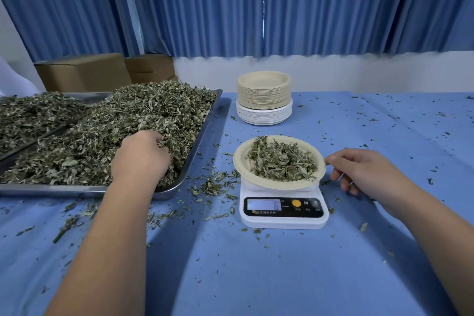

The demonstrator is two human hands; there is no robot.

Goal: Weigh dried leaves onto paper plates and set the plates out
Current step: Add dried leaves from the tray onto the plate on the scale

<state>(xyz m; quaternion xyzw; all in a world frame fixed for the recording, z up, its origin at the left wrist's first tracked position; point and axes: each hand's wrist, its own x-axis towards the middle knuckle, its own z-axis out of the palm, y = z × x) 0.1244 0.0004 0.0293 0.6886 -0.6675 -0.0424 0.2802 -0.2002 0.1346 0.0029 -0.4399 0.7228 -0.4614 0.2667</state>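
Note:
A beige paper plate (239,161) holding a small heap of dried leaves (280,161) sits on a white digital scale (283,220) whose display reads 6. My right hand (364,173) pinches the plate's right rim with thumb and fingers. My left hand (141,156) is dug into the big pile of dried leaves (128,123) in a steel tray (205,133) on the left, its fingers curled round a clump of leaves. A stack of spare paper plates (264,97), beige over white, stands behind the scale.
A second steel tray of leaves (33,113) lies at the far left. Loose leaf bits are scattered over the blue tablecloth (282,277). Cardboard boxes (84,72) and blue curtains (282,7) stand behind the table.

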